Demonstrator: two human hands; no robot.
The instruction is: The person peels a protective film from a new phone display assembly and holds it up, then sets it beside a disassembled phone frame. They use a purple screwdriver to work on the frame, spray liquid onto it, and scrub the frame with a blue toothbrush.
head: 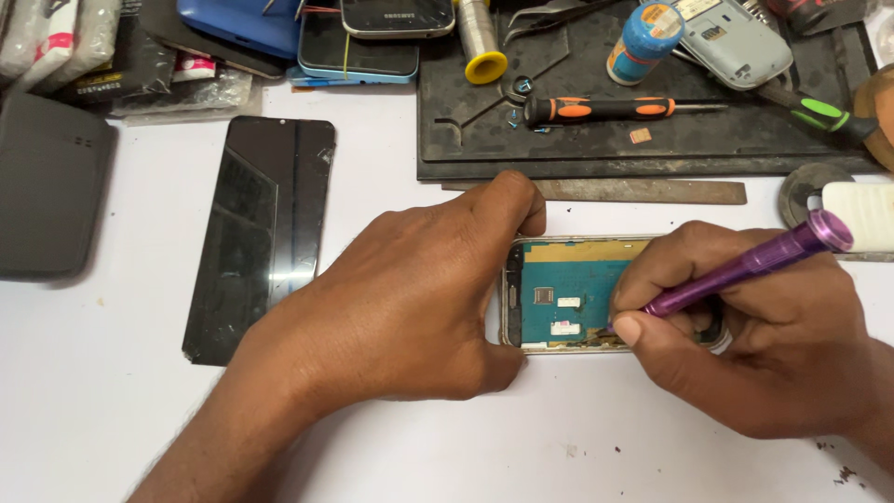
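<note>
We see the desk point(112, 410) evenly and brightly lit, its white surface almost washed out toward the near edge. Our left hand point(400, 307) and right hand point(745, 335) throw only soft, short shadows just beneath them, so the light reads as diffuse and overhead. A pale reflection streaks the loose black screen glass point(261, 233) near the desk's left edge. Focus is sharp at the centre; the far corners look slightly softer, and we notice little bending at the edges.
</note>
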